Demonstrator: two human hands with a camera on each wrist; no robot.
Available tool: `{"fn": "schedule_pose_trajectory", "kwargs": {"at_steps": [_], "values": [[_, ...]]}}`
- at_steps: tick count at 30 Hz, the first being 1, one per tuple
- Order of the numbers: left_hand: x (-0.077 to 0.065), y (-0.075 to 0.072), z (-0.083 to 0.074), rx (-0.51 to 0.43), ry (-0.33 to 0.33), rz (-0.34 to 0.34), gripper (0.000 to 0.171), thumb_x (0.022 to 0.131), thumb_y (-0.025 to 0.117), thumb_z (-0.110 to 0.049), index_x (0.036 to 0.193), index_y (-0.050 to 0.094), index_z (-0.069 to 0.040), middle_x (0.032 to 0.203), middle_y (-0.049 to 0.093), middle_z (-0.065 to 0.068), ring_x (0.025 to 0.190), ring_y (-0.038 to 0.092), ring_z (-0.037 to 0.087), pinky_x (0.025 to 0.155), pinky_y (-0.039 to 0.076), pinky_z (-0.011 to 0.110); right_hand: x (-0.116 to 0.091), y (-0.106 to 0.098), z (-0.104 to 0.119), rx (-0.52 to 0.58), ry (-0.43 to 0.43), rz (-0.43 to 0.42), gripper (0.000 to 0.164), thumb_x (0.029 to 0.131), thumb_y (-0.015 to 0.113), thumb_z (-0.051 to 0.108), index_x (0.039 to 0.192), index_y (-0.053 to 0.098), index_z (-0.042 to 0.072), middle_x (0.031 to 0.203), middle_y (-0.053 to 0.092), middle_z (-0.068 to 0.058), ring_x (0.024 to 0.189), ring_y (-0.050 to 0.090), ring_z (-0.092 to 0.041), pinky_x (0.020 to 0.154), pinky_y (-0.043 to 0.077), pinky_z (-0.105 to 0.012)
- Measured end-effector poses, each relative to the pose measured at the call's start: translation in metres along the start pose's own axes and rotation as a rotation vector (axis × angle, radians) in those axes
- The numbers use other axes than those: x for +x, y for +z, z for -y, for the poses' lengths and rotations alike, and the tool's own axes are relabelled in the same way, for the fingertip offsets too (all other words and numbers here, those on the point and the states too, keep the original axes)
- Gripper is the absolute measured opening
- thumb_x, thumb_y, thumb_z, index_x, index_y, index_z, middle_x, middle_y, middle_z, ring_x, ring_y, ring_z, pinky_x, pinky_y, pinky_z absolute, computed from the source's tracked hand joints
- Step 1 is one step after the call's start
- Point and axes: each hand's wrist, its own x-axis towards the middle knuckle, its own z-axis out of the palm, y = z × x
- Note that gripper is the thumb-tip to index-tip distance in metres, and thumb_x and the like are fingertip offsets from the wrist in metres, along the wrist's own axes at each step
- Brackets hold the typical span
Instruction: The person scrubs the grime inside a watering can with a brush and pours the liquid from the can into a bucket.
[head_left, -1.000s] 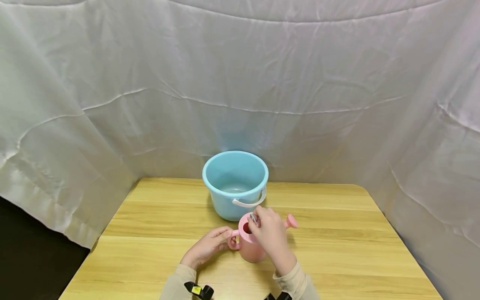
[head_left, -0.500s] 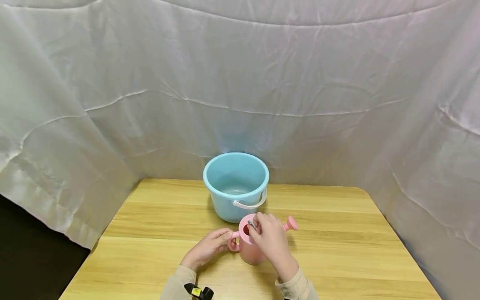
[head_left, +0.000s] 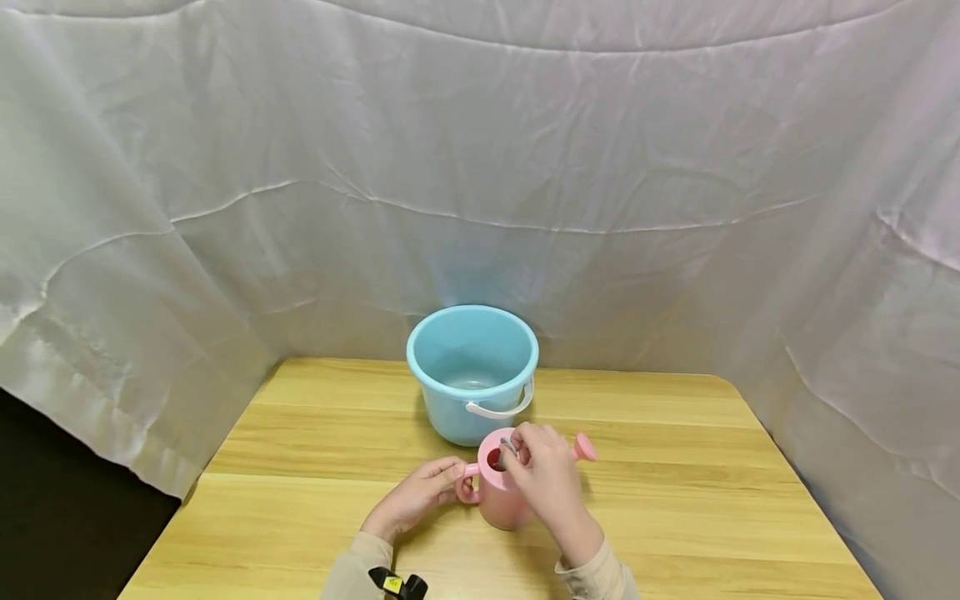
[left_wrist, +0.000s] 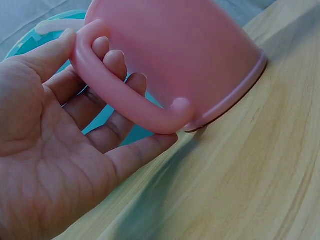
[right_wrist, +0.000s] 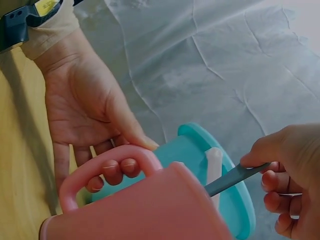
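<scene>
A pink watering can (head_left: pixel 504 504) stands upright on the wooden table, its round sprinkler head (head_left: pixel 583 447) pointing right. My left hand (head_left: pixel 420 492) grips its handle (left_wrist: pixel 115 87), thumb on the top bend and fingertips through the loop. Over the can's top opening, my right hand (head_left: pixel 546 475) pinches a slim grey handle (right_wrist: pixel 235 177) between thumb and fingers. The lower end of that grey handle goes down into the can and is hidden, so I cannot tell what kind of tool it is.
A light blue bucket (head_left: pixel 444 408) stands just behind the watering can, its white bail (head_left: pixel 501 412) hanging at the front right. The wooden table (head_left: pixel 690 483) stretches to both sides. Pale grey cloth (head_left: pixel 480 150) hangs around the back and sides.
My right hand shifts slightly about the can's opening, and the grey handle's tilt changes a little with it. My left hand keeps its grip and the watering can stays in place.
</scene>
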Motion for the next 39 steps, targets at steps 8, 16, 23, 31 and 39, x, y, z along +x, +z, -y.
{"fn": "schedule_pose_trajectory", "kwargs": {"at_steps": [8, 16, 23, 31, 39], "values": [[0.001, 0.000, 0.000, -0.007, -0.011, -0.001, 0.029, 0.105, 0.043, -0.028, 0.088, 0.056, -0.007, 0.096, 0.059, 0.004, 0.101, 0.065, 0.024, 0.098, 0.054, 0.039, 0.006, -0.013, -0.003, 0.083, -0.075, -0.133, 0.030, 0.067, 0.079, -0.004, 0.071, 0.054, 0.012, 0.061, 0.044, 0.003, 0.067, 0.044, -0.009, 0.061, 0.032, -0.018], [0.001, -0.001, 0.002, -0.013, -0.013, -0.001, 0.029, 0.105, 0.043, -0.028, 0.087, 0.055, -0.008, 0.096, 0.059, 0.003, 0.100, 0.065, 0.022, 0.097, 0.054, 0.038, 0.007, -0.017, -0.002, 0.092, -0.086, -0.123, 0.027, 0.069, 0.078, -0.004, 0.073, 0.055, 0.011, 0.063, 0.046, 0.003, 0.068, 0.045, -0.009, 0.061, 0.034, -0.018], [0.002, -0.001, 0.003, -0.006, -0.006, 0.000, 0.029, 0.105, 0.042, -0.028, 0.088, 0.055, -0.009, 0.097, 0.060, 0.002, 0.101, 0.065, 0.021, 0.096, 0.055, 0.037, 0.004, -0.013, -0.003, 0.074, -0.054, -0.089, 0.028, 0.069, 0.079, 0.000, 0.072, 0.055, 0.014, 0.064, 0.045, 0.004, 0.070, 0.045, -0.007, 0.062, 0.032, -0.019], [0.001, -0.003, 0.003, -0.005, 0.014, 0.009, 0.028, 0.105, 0.041, -0.025, 0.088, 0.057, -0.010, 0.094, 0.060, 0.002, 0.101, 0.067, 0.024, 0.097, 0.054, 0.038, 0.003, -0.004, -0.001, 0.001, -0.036, 0.009, 0.031, 0.069, 0.083, 0.005, 0.070, 0.053, 0.015, 0.061, 0.045, 0.007, 0.065, 0.039, -0.006, 0.059, 0.033, -0.018], [0.001, -0.002, 0.002, -0.021, -0.002, 0.012, 0.028, 0.105, 0.042, -0.027, 0.090, 0.057, -0.009, 0.097, 0.061, 0.004, 0.100, 0.065, 0.021, 0.098, 0.054, 0.039, -0.001, 0.002, -0.002, -0.009, 0.091, 0.146, 0.032, 0.075, 0.081, 0.012, 0.068, 0.051, 0.018, 0.060, 0.044, 0.007, 0.066, 0.040, -0.007, 0.060, 0.033, -0.019]]}}
